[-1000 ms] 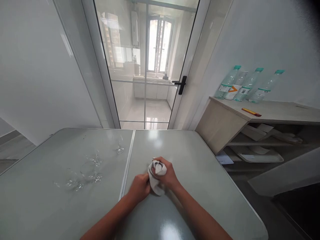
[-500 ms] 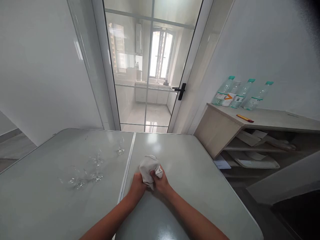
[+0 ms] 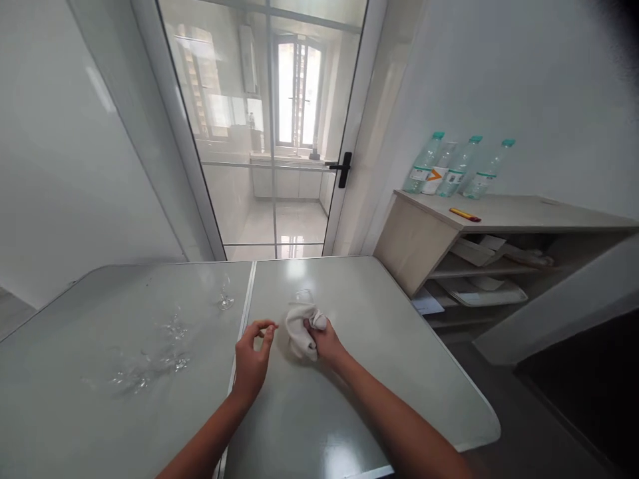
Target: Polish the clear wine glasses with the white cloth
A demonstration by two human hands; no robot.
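A crumpled white cloth [image 3: 301,330] is bunched in my right hand [image 3: 325,340], whose fingers are closed on it. Past the far edge of the cloth shows the clear rim of a glass [image 3: 302,297]; the cloth hides its lower part. To the left of the cloth and apart from it, my left hand [image 3: 252,352] is raised with curved fingers, thumb close to the fingertips and nothing visible between them. A small clear stemmed glass [image 3: 225,301] stands on the table's left half. Several more clear glasses [image 3: 174,362] lie or stand close together nearer the left.
A pale glossy table [image 3: 389,372] with a white seam fills the foreground. Behind it is a glass-paned door [image 3: 269,226]. On the right, a wooden shelf unit [image 3: 399,246] carries several plastic bottles [image 3: 454,169] and a yellow-red pen-like object [image 3: 464,215].
My left hand has let go of the cloth and moved left, its fingers loosening. The cloth stays in my right hand, and the glass rim now shows beyond it. The camera view has shifted right.
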